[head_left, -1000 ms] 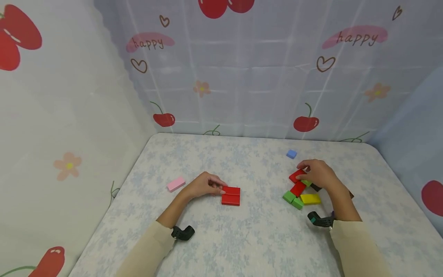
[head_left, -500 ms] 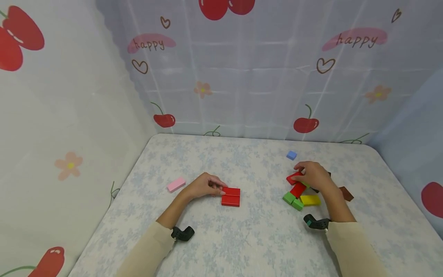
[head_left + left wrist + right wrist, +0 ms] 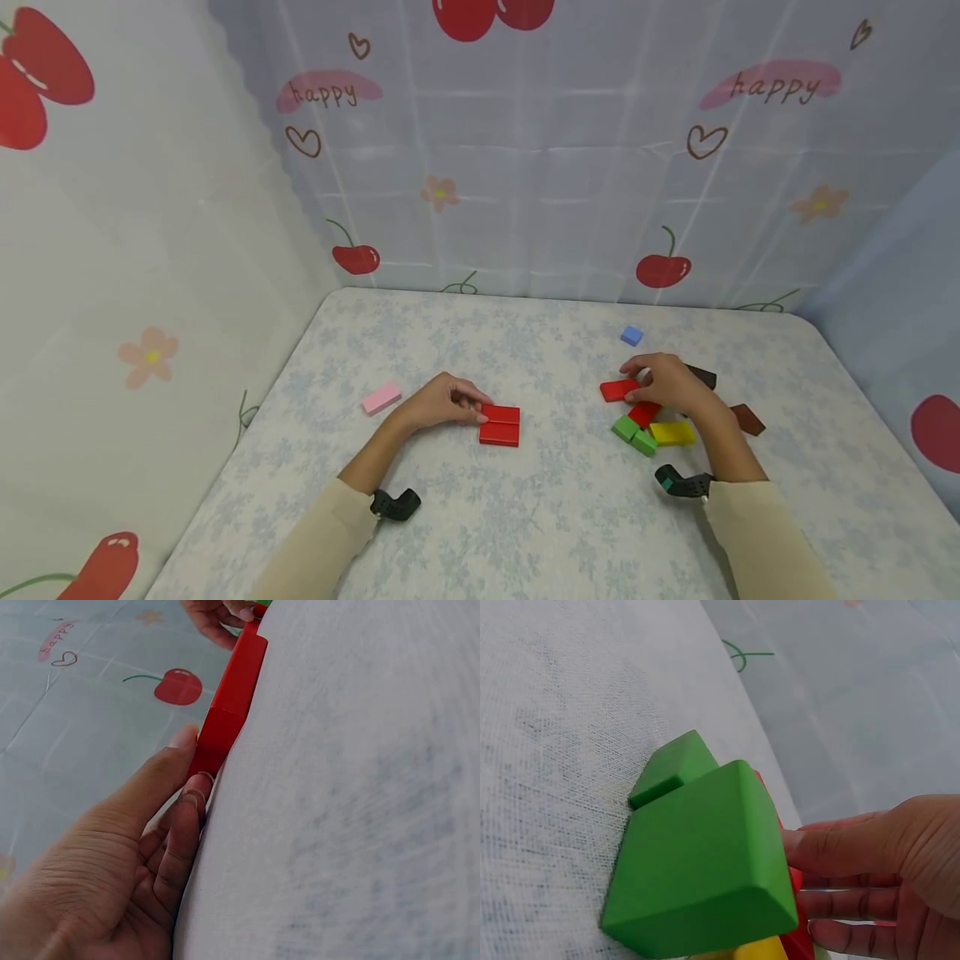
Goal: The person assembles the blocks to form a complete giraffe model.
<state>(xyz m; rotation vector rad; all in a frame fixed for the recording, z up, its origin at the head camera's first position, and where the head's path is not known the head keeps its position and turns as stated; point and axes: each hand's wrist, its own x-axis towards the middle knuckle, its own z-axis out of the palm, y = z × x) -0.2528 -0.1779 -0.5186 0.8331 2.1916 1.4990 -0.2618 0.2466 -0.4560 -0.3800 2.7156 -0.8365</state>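
Observation:
Two red blocks lie side by side at the middle of the table, and my left hand [image 3: 442, 402] pinches the left end of the farther red block [image 3: 501, 414]. Up close in the left wrist view, my thumb and fingertips meet at the end of that block. My right hand [image 3: 667, 383] holds another red block [image 3: 617, 391] by its right end, at the far side of a small pile. In this pile are a red block [image 3: 643, 414], two green blocks [image 3: 697, 862] and a yellow block [image 3: 672, 433]. The green blocks partly hide my right fingertips in the right wrist view.
A pink block [image 3: 382, 398] lies left of my left hand. Behind the pile sits a small blue block [image 3: 632, 336]. A black block [image 3: 702, 377] and a brown block [image 3: 747, 419] lie around my right wrist. A printed curtain [image 3: 525, 167] rises at the table's back edge.
My right hand has drawn the red block leftward, off the pile's far end, uncovering more of the black and brown blocks. My left hand has stayed in place.

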